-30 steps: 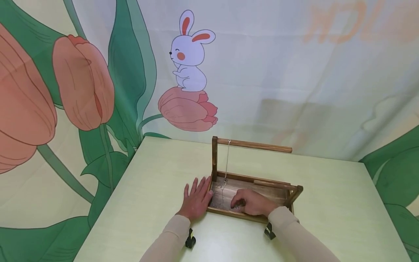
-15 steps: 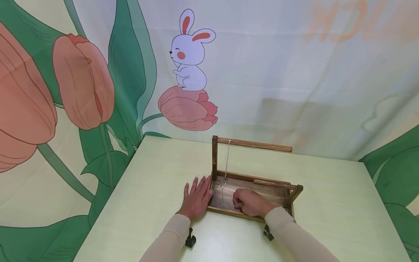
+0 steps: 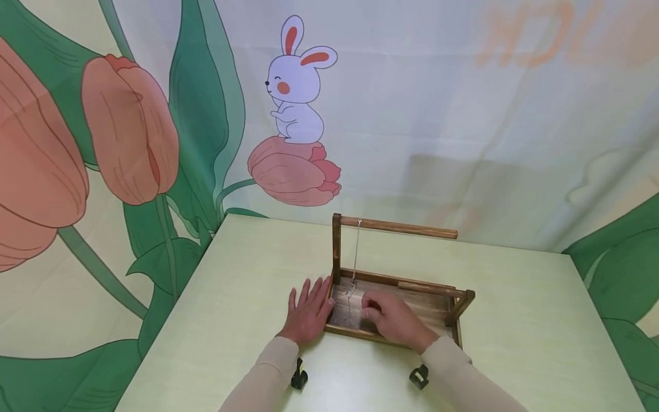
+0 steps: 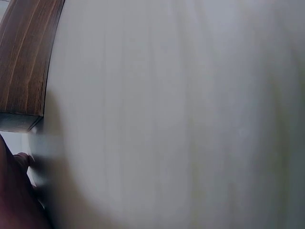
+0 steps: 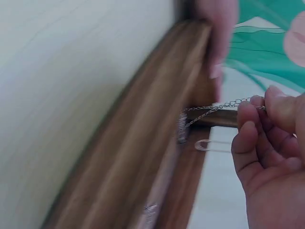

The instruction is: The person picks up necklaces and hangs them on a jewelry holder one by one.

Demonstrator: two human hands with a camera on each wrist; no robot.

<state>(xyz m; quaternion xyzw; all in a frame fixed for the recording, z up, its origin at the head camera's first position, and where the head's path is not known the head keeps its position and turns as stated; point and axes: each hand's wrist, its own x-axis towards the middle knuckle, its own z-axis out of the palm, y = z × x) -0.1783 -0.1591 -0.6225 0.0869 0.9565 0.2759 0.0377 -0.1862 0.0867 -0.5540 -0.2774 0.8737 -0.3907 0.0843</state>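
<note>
A brown wooden stand has a shallow tray, a tall left post with a top bar, and a lower arm at the right. My left hand rests on the table, fingers spread, its thumb side against the tray's left end. Over the tray, my right hand pinches a thin silver chain between thumb and fingertips. The right wrist view shows this chain running from the pinch down toward the tray. Another thin strand hangs from the top bar into the tray.
Small coiled silver chain pieces lie in the tray. The pale table extends around the stand. Behind it hangs a printed cloth with tulips and a rabbit. Black wrist mounts sit under both sleeves.
My right hand first lowers its fingers into the tray, then lifts slightly and shifts left with fingertips pinched. The left hand and the stand stay in place.
</note>
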